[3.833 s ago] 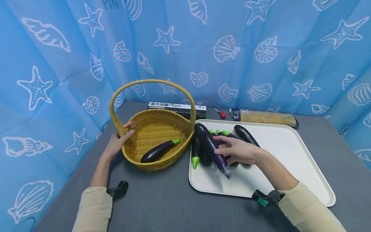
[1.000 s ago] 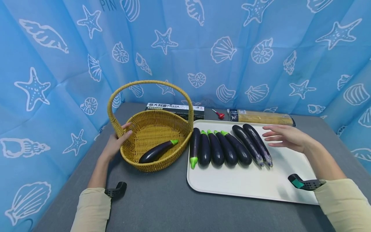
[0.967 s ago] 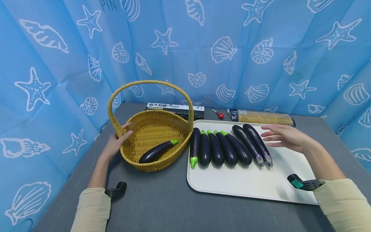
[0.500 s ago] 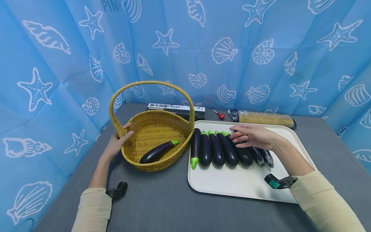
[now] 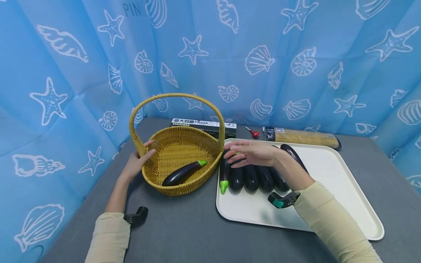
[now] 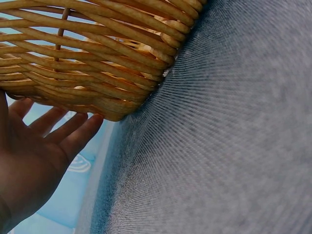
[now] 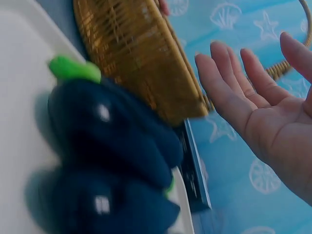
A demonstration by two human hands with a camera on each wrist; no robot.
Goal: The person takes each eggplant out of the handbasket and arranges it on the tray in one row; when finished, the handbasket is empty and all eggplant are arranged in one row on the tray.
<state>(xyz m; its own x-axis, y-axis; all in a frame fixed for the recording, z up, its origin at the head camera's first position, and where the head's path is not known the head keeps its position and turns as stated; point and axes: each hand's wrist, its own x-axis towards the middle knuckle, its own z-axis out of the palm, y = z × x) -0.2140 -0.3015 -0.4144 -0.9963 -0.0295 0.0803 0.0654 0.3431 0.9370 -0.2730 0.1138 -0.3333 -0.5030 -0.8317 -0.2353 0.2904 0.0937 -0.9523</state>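
Note:
A wicker basket with a tall handle stands left of centre, a single eggplant lying inside. My left hand grips its left rim, thumb over the inside; in the left wrist view the fingers touch the wicker from outside. Beside the basket, a white tray bears a row of several eggplants. The leftmost eggplant has its green cap toward me. Above the row hovers my right hand, fingers extended, holding nothing; it and the forearm partly hide the eggplants.
Behind the basket lies a dark pasta box. A red lollipop and a long pack of spaghetti-like sticks lie behind the tray. A blue shell-patterned curtain closes off the back and left of the grey table.
An eggplant my right hand held earlier now lies on the tray's row. That hand withdrew right, then swept left over the eggplants toward the basket. My left hand stays on the rim.

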